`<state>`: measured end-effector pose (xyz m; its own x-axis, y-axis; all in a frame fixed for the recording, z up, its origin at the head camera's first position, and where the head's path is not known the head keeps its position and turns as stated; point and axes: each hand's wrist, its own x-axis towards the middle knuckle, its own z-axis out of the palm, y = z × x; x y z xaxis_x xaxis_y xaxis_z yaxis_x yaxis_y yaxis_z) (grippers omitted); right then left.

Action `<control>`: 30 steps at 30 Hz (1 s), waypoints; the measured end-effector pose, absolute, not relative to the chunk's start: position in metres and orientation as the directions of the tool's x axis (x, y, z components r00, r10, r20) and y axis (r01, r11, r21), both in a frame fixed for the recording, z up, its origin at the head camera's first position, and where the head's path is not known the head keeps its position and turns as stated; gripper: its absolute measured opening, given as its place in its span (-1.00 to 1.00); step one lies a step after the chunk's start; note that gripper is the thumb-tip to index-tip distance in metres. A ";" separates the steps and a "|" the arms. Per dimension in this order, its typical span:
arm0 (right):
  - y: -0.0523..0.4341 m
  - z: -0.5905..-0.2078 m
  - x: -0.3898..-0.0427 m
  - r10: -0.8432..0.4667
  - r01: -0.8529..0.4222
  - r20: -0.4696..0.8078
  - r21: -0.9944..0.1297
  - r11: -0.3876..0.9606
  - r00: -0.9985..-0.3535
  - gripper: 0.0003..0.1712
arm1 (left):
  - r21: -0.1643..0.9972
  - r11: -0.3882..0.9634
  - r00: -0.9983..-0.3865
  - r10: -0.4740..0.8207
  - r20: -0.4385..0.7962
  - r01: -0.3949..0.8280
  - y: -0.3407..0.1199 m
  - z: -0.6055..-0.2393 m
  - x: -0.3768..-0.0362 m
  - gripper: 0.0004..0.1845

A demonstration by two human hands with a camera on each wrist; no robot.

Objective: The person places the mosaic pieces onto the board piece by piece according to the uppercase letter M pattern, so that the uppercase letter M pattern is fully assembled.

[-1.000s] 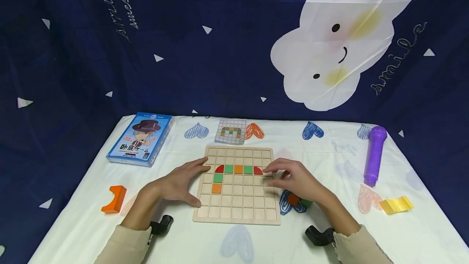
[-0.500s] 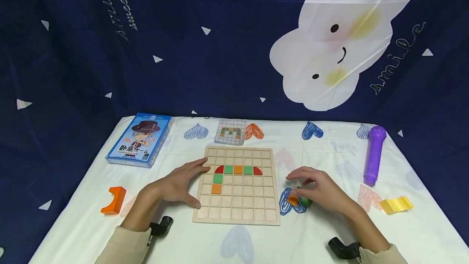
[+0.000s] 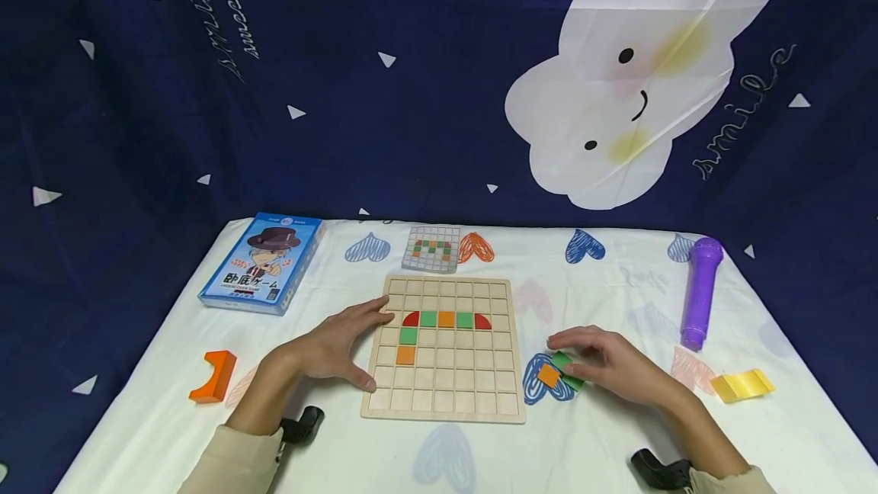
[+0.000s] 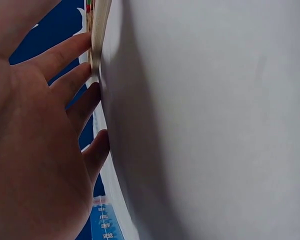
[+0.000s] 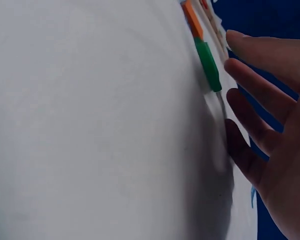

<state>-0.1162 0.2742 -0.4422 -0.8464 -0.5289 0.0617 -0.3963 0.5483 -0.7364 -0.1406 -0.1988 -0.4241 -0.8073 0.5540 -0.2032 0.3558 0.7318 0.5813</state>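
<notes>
The right hand has shifted from the right edge of the wooden board to the loose green tiles just right of it; its loosely bent fingers hover about them — whether they touch, I can't tell. A loose orange tile lies between those and the board. The left hand rests spread along the board's left edge. The board already carries a row of five tiles, red at both ends, plus two tiles below its left end. By the pattern card beyond the board, the right leg and a middle green seem left. Left of the board, a blue box reads "UNDERCOVER GAME"; the backdrop behind says "smile".
</notes>
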 end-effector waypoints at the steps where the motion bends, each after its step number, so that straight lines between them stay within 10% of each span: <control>1: 0.274 -0.443 -0.116 -0.535 -0.395 0.057 -0.741 0.543 -0.843 -0.62 | 0.581 0.732 -0.807 0.554 -0.204 0.355 -0.199 -0.424 -0.141 0.16; 30: 0.276 -0.449 -0.123 -0.551 -0.366 0.013 -0.760 0.537 -0.834 -0.74 | 0.590 0.732 -0.806 0.551 -0.217 0.342 -0.199 -0.428 -0.141 0.15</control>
<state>-0.1226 0.2761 -0.4488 -0.8344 -0.5510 0.0125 -0.3662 0.5373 -0.7598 -0.1413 -0.1990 -0.4281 -0.8058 0.5511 -0.2166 0.3419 0.7317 0.5897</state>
